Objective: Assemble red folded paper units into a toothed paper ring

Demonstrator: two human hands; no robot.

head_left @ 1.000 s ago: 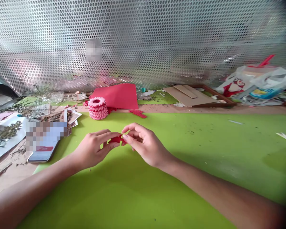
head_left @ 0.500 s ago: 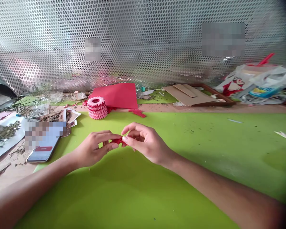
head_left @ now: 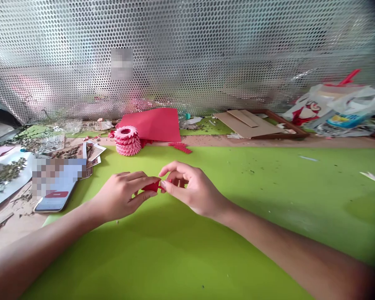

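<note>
While the left hand pinched one end of a red piece between thumb and fingers, the right hand gripped the other end, its thumb pressed forward and its fingers curled. The piece was between the two hands, over the green mat; the fingers partly hid it, so its full shape could not be told. Beyond the left hand stood a pink stack with a toothed rim, and behind that was a red sheet. A red strip lay flat just right of the stack. Left of the left hand, a phone lay near some cards. Cardboard and a bag sat farther right.
</note>
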